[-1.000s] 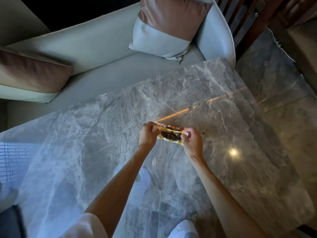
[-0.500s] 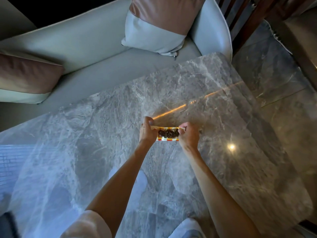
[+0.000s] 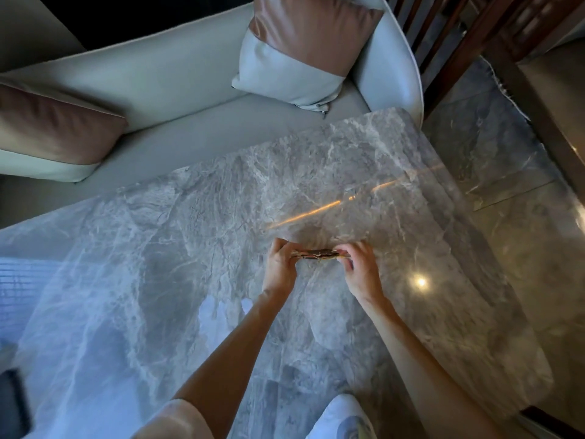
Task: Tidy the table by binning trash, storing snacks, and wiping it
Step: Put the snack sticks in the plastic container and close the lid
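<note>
From the head view, your left hand and right hand each pinch one end of the snack packet, held edge-on just above the marble table. It looks light, thin and crinkly, probably slippery, so grip the sealed ends, not the soft middle.

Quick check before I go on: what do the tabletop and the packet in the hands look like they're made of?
Table: looks like polished grey marble or a marble-look slab; pale veining and sharp light reflections. Snack packet, held at its ends by left hand and right hand: probably thin printed plastic film, seen edge-on and blurred.
</note>
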